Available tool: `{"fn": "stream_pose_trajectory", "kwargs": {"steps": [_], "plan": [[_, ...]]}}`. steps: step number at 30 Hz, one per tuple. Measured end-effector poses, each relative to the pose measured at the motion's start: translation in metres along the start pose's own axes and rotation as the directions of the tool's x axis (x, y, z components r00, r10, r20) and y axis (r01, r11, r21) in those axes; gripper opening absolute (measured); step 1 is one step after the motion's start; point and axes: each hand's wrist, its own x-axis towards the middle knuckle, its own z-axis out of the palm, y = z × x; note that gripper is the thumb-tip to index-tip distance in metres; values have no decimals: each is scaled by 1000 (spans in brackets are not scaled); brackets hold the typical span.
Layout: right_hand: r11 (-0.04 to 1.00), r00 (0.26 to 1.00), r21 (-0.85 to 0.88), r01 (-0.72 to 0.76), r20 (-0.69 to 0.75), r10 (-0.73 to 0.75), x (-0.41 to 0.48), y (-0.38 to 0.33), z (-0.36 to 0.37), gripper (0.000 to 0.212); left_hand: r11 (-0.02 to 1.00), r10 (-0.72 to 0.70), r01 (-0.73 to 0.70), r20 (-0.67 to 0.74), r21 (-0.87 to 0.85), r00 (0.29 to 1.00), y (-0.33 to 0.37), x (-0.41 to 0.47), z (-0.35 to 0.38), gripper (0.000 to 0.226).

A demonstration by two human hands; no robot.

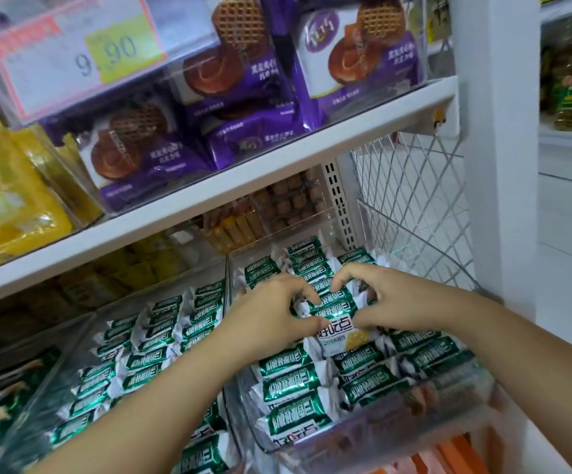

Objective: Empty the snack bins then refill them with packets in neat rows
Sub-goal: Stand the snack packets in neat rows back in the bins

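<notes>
Fingers of the left hand [274, 313] and right hand [392, 302] are curled, thumbs beneath, pinching opposite ends of a small bunch of green packets [332, 307] held between them. The count appears to be two or three, but fingertips cover the packet ends. Just below the thumbs one packet [341, 340] lies white side up. Around both hands, like packets stand in rows in the clear bin [363, 436]. Both forearms are cut off at the lower frame edge. Left of the left hand is a neighbouring bin [48, 381], similarly stocked. Above the fingers are purple waffle packs [243, 80] and a blurred price card [72, 53]. Right of the right hand is wire mesh [411, 200].
</notes>
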Motion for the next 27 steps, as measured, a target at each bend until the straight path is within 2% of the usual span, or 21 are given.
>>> {"fn": "stream_pose_trajectory", "kwargs": {"steps": [3,7,11,13,15,17,19,22,27], "plan": [[1000,1000,-4,3,-23,-3,4,2,3,32,999,-21,21,12,37,1000,0,2,0,26],[992,995,-106,62,-70,-70,6,0,9,28,995,-55,53,19,84,998,0,1,3,24],[989,991,-112,101,-76,-110,-1,1,1,45,998,-64,62,-186,-14,981,-5,-6,-6,17],[988,989,-119,101,-100,-114,-5,-1,-3,58,987,-137,152,-222,52,965,-15,-2,-16,31],[977,988,-196,81,-116,-105,-8,-4,-2,73,952,-217,236,-115,194,969,-27,6,-20,47],[957,988,-279,77,-111,-112,-7,-8,3,82,933,-225,218,-6,288,974,-34,15,-21,55],[935,988,-345,80,-96,-120,-5,-10,9,84,918,-206,180,34,354,978,-36,23,-19,59],[925,993,-373,69,-67,-101,-1,-12,14,82,922,-172,141,55,362,984,-39,39,-18,62],[932,996,-358,51,-55,-76,5,-10,17,78,906,-257,190,135,378,957,-42,57,-17,62]]}}
